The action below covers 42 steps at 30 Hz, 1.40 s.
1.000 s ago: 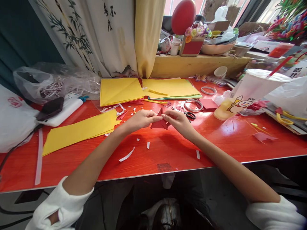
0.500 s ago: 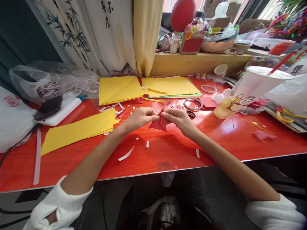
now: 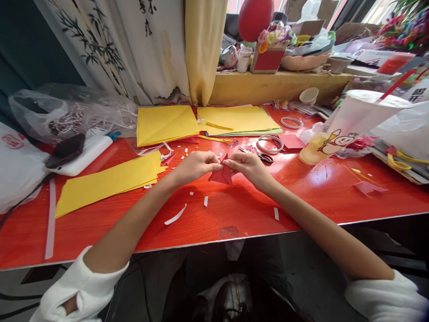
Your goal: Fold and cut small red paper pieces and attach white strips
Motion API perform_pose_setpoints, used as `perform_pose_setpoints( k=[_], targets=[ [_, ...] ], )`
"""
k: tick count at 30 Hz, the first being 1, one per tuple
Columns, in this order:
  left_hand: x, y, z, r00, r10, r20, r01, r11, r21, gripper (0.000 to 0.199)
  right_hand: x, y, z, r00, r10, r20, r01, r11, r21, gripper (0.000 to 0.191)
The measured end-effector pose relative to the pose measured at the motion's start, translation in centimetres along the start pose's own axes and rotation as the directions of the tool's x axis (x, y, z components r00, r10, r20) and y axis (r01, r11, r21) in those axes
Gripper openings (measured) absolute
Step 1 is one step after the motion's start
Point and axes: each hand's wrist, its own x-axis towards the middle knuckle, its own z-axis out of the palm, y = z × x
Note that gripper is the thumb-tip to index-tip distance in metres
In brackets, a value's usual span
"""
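Right between your hands, the folded red paper (image 3: pixel 220 175) is pinched from both sides: your left hand (image 3: pixel 196 166) has thumb and finger brought narrow on it from 9 o'clock, your right hand (image 3: pixel 250 167) does likewise from 3 o'clock at the raised fold. Neither hand is nearer, as both sets of fingertips meet around its upper part. Taking the paper as your clock's centre, with 12 pointing away from you, its long line seems to run roughly from 12 to 6: the narrow tip pokes up past your fingers, and the broader part spreads below them towards you. Your fingertips hide the middle of the fold, and you cannot tell whether its lower edge touches the red table (image 3: pixel 248 226). Outward, the black-handled scissors (image 3: pixel 266 158) lie closest, just past your right hand at 2 to 3 o'clock, with a roll of tape (image 3: pixel 271 145) behind them. Yellow strips (image 3: pixel 110 181) lie beyond your left forearm at 9, a stack of yellow sheets (image 3: pixel 166 125) at 11, and a tilted drink cup (image 3: pixel 346 134) well apart between 2 and 3, while a white slip (image 3: pixel 205 201) sits near 7, leaving little directly against the paper besides your own fingers
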Motion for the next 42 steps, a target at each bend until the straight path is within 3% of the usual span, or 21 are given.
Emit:
perform_pose_setpoints(
  k=[10,15,21,25,31,42],
  targets=[
    [-0.1,0.3,0.0,0.999,-0.012,0.038,0.011,1.0,0.009,0.021,0.1,0.3,0.2,1.0,0.001,-0.023,-0.004,0.995,-0.097,0.031],
    [-0.1,0.8,-0.2,0.998,-0.012,-0.067,0.01,0.999,-0.037,0.03,-0.1,0.1,0.3,1.0,-0.009,0.011,0.011,0.987,-0.163,0.032],
    [-0.1,0.7,0.6,0.992,0.029,-0.126,-0.031,0.999,-0.013,0.022,-0.1,-0.1,0.6,0.989,0.03,0.142,-0.004,0.983,-0.183,0.03],
    [0.0,0.6,0.5,0.984,-0.022,-0.174,0.002,0.994,-0.113,0.022,-0.2,-0.5,0.6,0.965,0.06,0.254,-0.01,0.98,-0.197,0.034],
    [0.2,0.3,0.5,0.979,-0.155,-0.129,0.094,0.917,-0.386,0.024,-0.3,-0.7,0.4,0.953,0.063,0.296,-0.027,0.992,-0.125,0.029],
    [0.2,0.2,-0.2,0.993,-0.097,-0.063,0.066,0.922,-0.382,0.029,-0.5,-1.3,0.2,0.94,0.164,0.3,-0.165,0.986,-0.022,0.022]
  ],
)
